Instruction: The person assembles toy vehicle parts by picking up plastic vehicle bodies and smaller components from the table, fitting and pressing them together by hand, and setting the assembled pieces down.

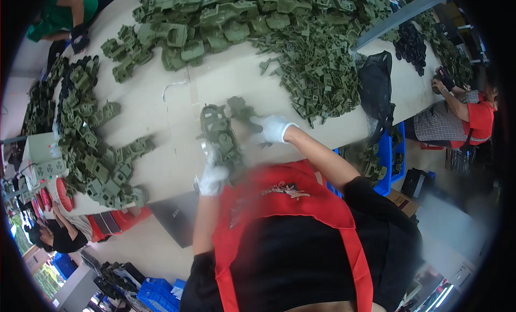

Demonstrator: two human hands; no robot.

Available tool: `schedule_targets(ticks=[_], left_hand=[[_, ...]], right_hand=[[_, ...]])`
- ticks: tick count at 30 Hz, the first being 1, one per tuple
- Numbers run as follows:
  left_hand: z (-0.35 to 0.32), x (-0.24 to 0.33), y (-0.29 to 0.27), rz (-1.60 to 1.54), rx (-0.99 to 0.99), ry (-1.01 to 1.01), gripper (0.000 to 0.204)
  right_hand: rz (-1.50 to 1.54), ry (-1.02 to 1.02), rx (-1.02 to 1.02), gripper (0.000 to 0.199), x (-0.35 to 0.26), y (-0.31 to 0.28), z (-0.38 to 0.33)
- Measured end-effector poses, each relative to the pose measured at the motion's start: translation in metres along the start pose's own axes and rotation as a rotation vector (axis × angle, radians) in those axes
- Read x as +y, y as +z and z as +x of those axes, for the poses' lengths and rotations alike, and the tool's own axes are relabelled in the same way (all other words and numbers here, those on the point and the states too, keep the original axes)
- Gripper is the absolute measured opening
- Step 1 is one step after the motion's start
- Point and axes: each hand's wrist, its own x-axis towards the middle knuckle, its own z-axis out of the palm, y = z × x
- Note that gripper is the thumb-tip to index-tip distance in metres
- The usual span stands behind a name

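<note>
My left hand (214, 175), in a white glove, grips the near end of an olive-green plastic shell (217, 123) that looks like a toy vehicle body with openings in it. My right hand (275, 129), also gloved in white, is closed on a smaller olive-green plastic part (242, 108), slightly blurred, just right of the shell's far end. Whether the two pieces touch, I cannot tell. Both hands are over the near edge of the pale table (177, 113). The right fingertips are partly hidden behind the small part.
A heap of small green parts (317, 64) lies to the right, with larger green shells (231, 19) behind. More shells (91, 145) form a row at left. A black bag (376, 78) hangs over the table edge. Blue crates (384, 164) stand at right. Other people sit nearby.
</note>
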Motion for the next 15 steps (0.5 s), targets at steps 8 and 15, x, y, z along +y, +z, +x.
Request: schedule_targets(ticks=[8, 15], left_hand=[[0.019, 0.029, 0.05, -0.284, -0.045, -0.063, 0.092], [0.031, 0.046, 0.072, 0.043, 0.458, 0.024, 0.045]], right_hand=[[-0.121, 0.277, 0.803, 0.044, 0.017, -0.085, 0.125], [-0.285, 0.103, 0.73, 0.025, 0.008, -0.072, 0.094]])
